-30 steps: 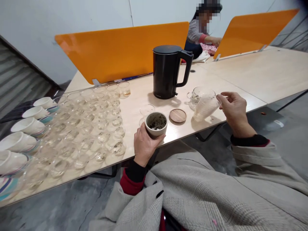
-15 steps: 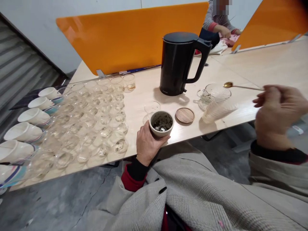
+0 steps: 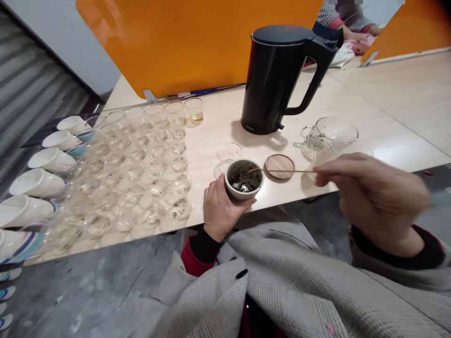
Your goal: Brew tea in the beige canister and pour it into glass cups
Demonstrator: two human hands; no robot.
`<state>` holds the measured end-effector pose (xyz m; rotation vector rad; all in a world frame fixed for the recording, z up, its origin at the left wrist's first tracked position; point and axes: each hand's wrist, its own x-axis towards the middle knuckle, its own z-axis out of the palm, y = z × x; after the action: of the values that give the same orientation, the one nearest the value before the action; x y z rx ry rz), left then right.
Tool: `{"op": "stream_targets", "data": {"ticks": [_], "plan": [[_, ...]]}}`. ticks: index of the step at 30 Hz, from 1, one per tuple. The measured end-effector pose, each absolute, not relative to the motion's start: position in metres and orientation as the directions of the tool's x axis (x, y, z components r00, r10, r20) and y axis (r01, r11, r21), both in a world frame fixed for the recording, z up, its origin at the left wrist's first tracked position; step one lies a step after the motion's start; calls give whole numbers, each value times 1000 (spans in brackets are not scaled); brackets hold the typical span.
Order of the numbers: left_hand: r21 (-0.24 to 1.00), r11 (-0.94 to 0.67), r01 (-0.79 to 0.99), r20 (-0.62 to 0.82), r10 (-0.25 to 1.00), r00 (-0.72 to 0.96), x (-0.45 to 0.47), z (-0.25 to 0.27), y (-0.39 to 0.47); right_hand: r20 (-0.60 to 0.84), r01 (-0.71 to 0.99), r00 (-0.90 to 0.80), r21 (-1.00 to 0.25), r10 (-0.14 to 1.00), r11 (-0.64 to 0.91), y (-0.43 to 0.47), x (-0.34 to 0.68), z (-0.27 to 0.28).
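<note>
My left hand (image 3: 223, 209) is wrapped round a pale ceramic cup (image 3: 244, 192), tilted so that dark loose bits, like tea leaves, show inside. In my right hand (image 3: 378, 199), partly blurred by motion, is the thin handle of a gold spoon (image 3: 291, 171). The spoon's tip reaches into the cup, and its bowl is hard to see among the leaves. A clear plastic cup (image 3: 229, 151) stands just behind the ceramic cup. To the right of the ceramic cup lies a round wooden lid or coaster (image 3: 280, 166).
Rows of clear cups (image 3: 141, 164) with a little contents fill the left of the table, beside several white paper cups (image 3: 52, 159). A black kettle (image 3: 271, 84) stands behind, near an orange divider (image 3: 169, 42). A glass cup (image 3: 331, 134) is at right. Another person's arms (image 3: 355, 28) show beyond.
My right hand has come down and left, bringing the spoon from over the table's right side into the ceramic cup. My left hand still holds the cup. The view has shifted slightly.
</note>
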<state>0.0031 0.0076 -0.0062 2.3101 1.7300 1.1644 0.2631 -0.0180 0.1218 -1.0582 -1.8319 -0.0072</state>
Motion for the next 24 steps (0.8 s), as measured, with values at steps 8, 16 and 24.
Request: {"op": "stream_targets", "data": {"ticks": [8, 16, 24], "plan": [[458, -351, 817, 494, 864, 95, 5, 0, 4, 678, 579, -498, -204, 541, 789, 13, 230, 110], [459, -358, 813, 500, 861, 97, 5, 2, 2, 655, 614, -489, -211, 576, 761, 18, 226, 109], [483, -358, 799, 490, 867, 92, 5, 2, 1, 668, 587, -477, -242, 571, 773, 18, 226, 118]]}}
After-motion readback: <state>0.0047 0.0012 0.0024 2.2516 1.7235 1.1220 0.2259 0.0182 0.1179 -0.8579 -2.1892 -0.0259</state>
